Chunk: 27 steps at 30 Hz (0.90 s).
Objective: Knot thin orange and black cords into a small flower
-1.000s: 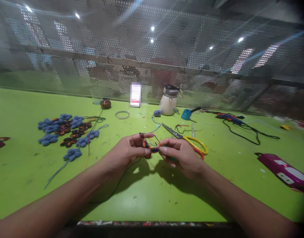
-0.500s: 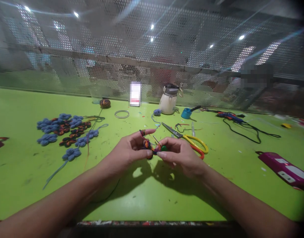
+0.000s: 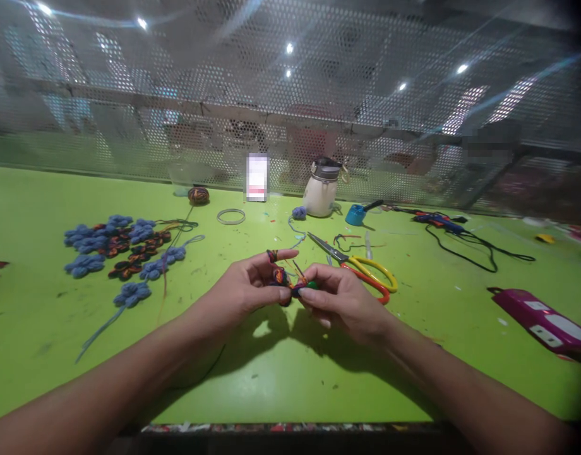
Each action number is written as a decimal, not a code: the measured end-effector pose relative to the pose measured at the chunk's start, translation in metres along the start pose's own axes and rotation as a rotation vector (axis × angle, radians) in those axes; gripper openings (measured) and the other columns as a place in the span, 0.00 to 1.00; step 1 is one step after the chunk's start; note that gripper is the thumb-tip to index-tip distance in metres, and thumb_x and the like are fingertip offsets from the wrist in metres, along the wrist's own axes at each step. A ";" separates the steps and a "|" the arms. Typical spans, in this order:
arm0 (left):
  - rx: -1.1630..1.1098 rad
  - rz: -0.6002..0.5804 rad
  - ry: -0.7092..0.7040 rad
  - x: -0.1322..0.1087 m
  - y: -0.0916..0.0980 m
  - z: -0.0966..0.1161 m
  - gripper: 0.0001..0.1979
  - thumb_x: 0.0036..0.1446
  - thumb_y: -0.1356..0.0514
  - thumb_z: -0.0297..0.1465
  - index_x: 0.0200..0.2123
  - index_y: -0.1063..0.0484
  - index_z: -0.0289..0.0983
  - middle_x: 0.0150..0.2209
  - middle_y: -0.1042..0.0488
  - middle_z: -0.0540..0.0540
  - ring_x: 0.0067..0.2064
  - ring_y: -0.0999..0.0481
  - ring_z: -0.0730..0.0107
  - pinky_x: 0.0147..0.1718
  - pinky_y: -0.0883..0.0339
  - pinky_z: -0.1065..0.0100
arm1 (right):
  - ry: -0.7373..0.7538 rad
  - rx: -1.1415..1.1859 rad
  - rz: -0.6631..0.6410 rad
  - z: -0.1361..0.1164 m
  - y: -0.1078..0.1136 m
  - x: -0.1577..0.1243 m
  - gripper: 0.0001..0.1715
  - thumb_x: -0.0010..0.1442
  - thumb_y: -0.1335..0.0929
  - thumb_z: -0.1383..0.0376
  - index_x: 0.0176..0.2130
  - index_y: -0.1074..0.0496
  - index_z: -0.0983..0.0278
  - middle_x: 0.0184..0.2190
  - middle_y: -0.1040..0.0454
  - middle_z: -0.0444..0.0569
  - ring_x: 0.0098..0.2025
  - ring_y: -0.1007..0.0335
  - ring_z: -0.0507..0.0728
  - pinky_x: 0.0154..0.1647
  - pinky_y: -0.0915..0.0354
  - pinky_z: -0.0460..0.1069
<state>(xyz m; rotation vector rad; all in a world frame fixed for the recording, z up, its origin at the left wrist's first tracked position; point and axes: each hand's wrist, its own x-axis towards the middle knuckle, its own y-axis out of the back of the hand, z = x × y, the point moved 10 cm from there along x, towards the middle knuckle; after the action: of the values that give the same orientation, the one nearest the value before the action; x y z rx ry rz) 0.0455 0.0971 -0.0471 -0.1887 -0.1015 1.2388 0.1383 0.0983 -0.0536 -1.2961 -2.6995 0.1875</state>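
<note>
My left hand [image 3: 247, 284] pinches a small crocheted piece [image 3: 280, 277] of dark, orange and purple yarn between thumb and fingers. Yarn is wound around its raised, outstretched index finger. Opposite it, my right hand [image 3: 342, 294] closes its thumb and fingers on a crochet hook with a green handle [image 3: 312, 285]. The hook's thin shaft meets the yarn between both hands; its tip is hard to make out. Just beyond my right hand lie scissors [image 3: 371, 272] with yellow and orange handles. Fingers partly hide the crocheted piece.
Several blue crocheted flowers [image 3: 132, 294] and dark-orange ones [image 3: 125, 270] lie left on the green table [image 3: 252, 392]. Behind are a yarn ball [image 3: 198, 196], a ring [image 3: 230, 217], a lit phone [image 3: 257, 177] and a bottle [image 3: 321, 189]. A purple power strip [image 3: 539, 321] lies right.
Both hands stay in nearly the same place, with a slight shift of the right fingers and the hook at the yarn. The whole view has moved a little.
</note>
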 end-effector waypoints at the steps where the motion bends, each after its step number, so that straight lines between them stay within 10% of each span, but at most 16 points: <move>1: -0.002 -0.003 0.001 0.000 0.000 0.000 0.29 0.45 0.34 0.23 0.53 0.33 0.38 0.32 0.26 0.50 0.34 0.28 0.74 0.39 0.38 0.69 | -0.005 0.017 -0.012 0.001 -0.002 0.000 0.07 0.56 0.30 0.64 0.33 0.32 0.64 0.20 0.36 0.38 0.17 0.44 0.44 0.16 0.45 0.39; 27: -0.092 -0.004 -0.087 -0.008 -0.008 0.011 0.27 0.43 0.33 0.22 0.49 0.30 0.37 0.31 0.25 0.49 0.35 0.26 0.69 0.42 0.35 0.64 | -0.017 0.000 -0.038 -0.003 -0.012 -0.005 0.08 0.59 0.34 0.63 0.30 0.36 0.64 0.19 0.34 0.39 0.17 0.45 0.46 0.16 0.50 0.40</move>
<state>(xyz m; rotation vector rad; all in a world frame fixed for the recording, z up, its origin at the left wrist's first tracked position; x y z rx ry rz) 0.0481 0.0879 -0.0345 -0.2148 -0.2340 1.2398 0.1328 0.0866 -0.0486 -1.2477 -2.7358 0.1946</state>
